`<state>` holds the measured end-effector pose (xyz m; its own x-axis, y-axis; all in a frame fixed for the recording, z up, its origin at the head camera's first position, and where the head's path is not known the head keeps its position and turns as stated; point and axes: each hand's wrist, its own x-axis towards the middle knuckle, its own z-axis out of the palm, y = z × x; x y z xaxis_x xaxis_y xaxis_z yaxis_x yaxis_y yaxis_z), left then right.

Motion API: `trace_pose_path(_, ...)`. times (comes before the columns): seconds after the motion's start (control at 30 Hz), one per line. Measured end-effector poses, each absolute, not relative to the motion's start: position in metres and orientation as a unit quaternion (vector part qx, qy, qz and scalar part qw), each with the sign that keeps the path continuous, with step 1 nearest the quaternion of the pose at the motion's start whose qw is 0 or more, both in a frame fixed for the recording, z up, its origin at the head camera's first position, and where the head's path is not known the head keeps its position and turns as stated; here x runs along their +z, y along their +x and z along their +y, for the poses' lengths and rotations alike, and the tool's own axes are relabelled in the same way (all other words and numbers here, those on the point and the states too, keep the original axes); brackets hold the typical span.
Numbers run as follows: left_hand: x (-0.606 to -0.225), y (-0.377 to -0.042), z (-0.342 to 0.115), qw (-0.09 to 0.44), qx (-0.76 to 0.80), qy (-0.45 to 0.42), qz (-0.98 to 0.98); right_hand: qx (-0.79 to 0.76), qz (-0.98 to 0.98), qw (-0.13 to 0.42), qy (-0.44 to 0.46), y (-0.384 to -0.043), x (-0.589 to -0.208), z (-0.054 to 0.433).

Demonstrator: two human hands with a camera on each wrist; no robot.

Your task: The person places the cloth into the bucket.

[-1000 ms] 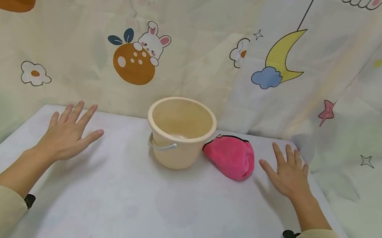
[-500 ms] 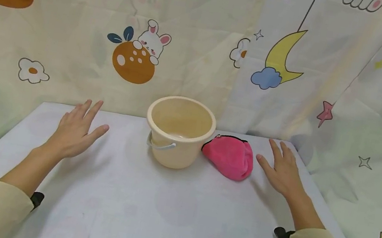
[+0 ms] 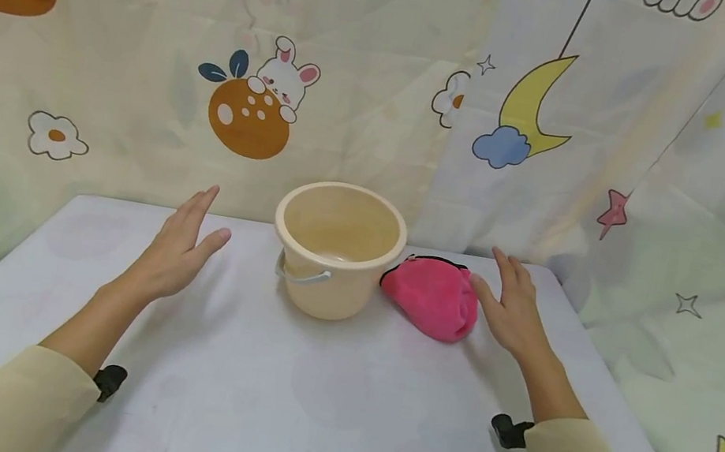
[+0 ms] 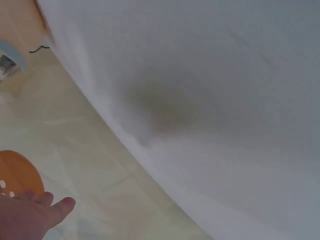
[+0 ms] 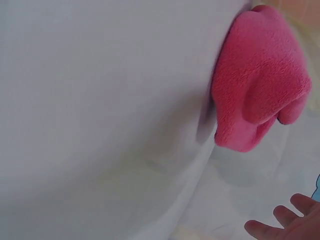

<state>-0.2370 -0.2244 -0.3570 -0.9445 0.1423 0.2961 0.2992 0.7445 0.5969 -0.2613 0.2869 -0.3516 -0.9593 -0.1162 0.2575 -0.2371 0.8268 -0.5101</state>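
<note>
A cream plastic bucket (image 3: 331, 285) with a grey handle (image 3: 303, 278) stands upright near the table's back edge. Right beside it lies a pink plush pouch (image 3: 431, 297) with a black zipper edge along its top. My left hand (image 3: 178, 251) is held over the table left of the bucket, fingers straight and thumb apart, holding nothing. To the pouch's right is my right hand (image 3: 513, 307), also with straight fingers; its thumb overlaps the pouch's edge in the head view. In the right wrist view the pink pouch (image 5: 260, 80) is apart from the fingertips.
A white-covered table (image 3: 331, 413) extends under both arms. Behind it hangs a printed curtain (image 3: 363, 138) with cartoon rabbits, a moon and stars. A black band (image 3: 109, 382) shows at the left wrist and a black strap piece (image 3: 510, 431) at the right.
Both hands have moved inward, the left rightward toward the bucket and the right leftward up to the pouch. Their palms have turned more toward each other. Bucket and pouch stay in place.
</note>
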Motion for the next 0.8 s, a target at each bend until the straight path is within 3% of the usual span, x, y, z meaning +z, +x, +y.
trace_pose_path(0.3,-0.359,-0.247,-0.189,0.071,-0.445,-0.121,-0.884,0.317,-0.937,0.104,0.103,-0.266,-0.353,0.269)
trace_pose_path(0.8,-0.368,-0.255,-0.156,0.024,-0.599,-0.102,-0.794,0.296,-0.951,0.029,0.087,-0.272,-0.372,0.246)
